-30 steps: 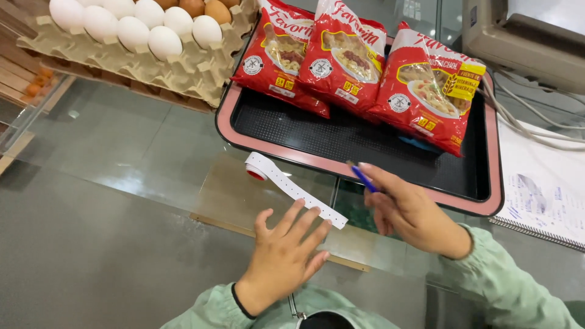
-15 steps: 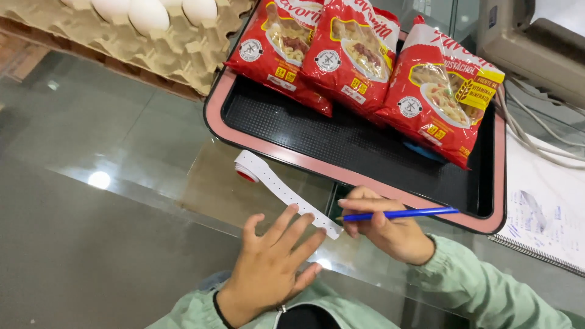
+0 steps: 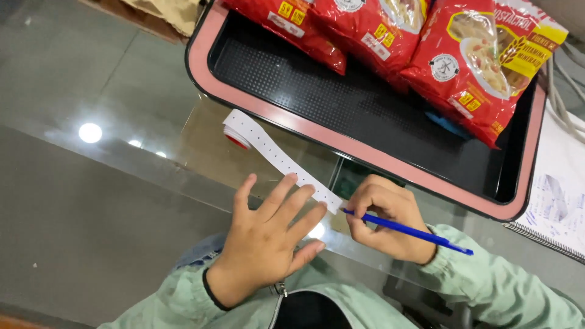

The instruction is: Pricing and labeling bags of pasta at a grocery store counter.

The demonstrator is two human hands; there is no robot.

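A white strip of small labels unrolls from a little roll with a red core across a glass counter. My left hand lies flat with fingers spread, its fingertips pressing the strip's near end. My right hand grips a blue pen, whose tip touches the end of the strip beside my left fingers. Both sleeves are pale green.
A black tray with a pink rim sits just beyond the strip, holding three red pasta bags. A spiral notebook lies at the right. A cardboard egg carton corner shows at the top left.
The view has moved closer and down, so the eggs have left the frame. My right hand turned the pen and brought its tip down onto the strip's end. My left hand stays on the strip.
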